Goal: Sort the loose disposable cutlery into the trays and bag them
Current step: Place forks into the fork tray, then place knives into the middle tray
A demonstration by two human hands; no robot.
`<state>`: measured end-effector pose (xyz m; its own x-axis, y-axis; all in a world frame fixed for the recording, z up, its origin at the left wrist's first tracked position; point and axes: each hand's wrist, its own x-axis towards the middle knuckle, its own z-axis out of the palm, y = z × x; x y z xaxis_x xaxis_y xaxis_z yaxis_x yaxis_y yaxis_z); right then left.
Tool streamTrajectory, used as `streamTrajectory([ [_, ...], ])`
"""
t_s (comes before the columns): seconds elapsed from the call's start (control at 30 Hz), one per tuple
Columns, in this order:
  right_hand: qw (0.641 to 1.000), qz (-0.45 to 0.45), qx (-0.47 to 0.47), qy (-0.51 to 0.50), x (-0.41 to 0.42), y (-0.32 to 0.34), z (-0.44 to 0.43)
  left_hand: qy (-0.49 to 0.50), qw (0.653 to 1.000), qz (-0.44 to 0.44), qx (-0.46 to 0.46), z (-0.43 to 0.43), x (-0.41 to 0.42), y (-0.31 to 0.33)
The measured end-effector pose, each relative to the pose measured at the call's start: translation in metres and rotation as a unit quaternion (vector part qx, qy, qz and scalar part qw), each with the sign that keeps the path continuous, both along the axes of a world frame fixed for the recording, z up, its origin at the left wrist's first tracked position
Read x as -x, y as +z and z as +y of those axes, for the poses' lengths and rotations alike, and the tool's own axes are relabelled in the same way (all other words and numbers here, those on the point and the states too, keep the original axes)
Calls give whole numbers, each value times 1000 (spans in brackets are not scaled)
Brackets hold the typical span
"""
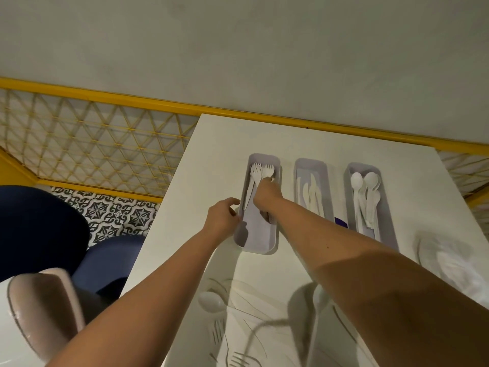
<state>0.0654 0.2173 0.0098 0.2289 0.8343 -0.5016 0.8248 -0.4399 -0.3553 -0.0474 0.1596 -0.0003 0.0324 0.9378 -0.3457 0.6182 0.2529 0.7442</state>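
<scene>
The sort looked well under way but unfinished. On the white surface [264, 133] three long, pale-lilac plastic trays stood side by side. The fork tray [258, 234] on the left held a few white plastic forks [255, 172], tines toward the wall. The knife tray [311, 162] in the middle held white plastic knives [313, 193], and the spoon tray [363, 166] on the right held white plastic spoons [357, 180]. Left to do, by my reading: a loose white spoon [211, 301] and a loose white fork [218, 333], among other pieces, lay at the near edge. The crumpled clear plastic bags [449, 260] at the right lay apart from the trays, so bagging appeared not yet begun.

Both arms stretched forward. The left hand [221, 215] sat against the fork tray's left wall, fingers curled at its rim, apparently gripping it to steady it. The right hand [267, 193] reached into that tray, fingertips at the fork necks; whether it pinched a fork or had let go could not be told.
</scene>
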Motion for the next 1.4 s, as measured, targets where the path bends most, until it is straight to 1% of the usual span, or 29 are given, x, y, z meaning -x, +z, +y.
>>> streamTrajectory([
  [0.07,1000,7,-11,9,1,4,-5,-2,1000,-2,-1,0,0,0],
  [0.13,999,-6,-15,50,-3,6,-10,-5,1000,-3,-3,-1,1,1],
  [0.2,997,6,-21,71,-7,13,-16,-7,1000,-6,-2,-2,2,3],
  [0.33,989,21,-81,126,-15,34,-35,-3,1000,-16,9,-9,3,9],
  [0.43,980,67,-113,150,-18,48,-56,11,1000,-20,11,-20,7,9],
  [0.57,966,123,-127,189,-19,62,-89,20,1000,-17,12,-43,19,-1],
  [0.67,955,149,-111,232,-19,65,-115,-33,998,-15,44,-63,31,-7],
  [0.77,948,131,-69,282,-21,53,-142,-110,990,-20,81,-82,39,-10],
  [0.83,947,111,-39,299,-26,39,-159,-130,989,14,68,-92,41,-13],
  [0.93,950,78,-14,301,-37,14,-181,-117,991,60,36,-99,45,-20],
  [1.07,951,37,5,307,-48,-10,-202,-78,994,68,23,-106,47,-26],
  [1.3,954,0,-14,299,-49,-17,-212,-29,996,81,-5,-112,41,-32],
  [1.4,953,-17,-9,303,-50,-17,-211,-22,993,109,-23,-113,37,-29],
])
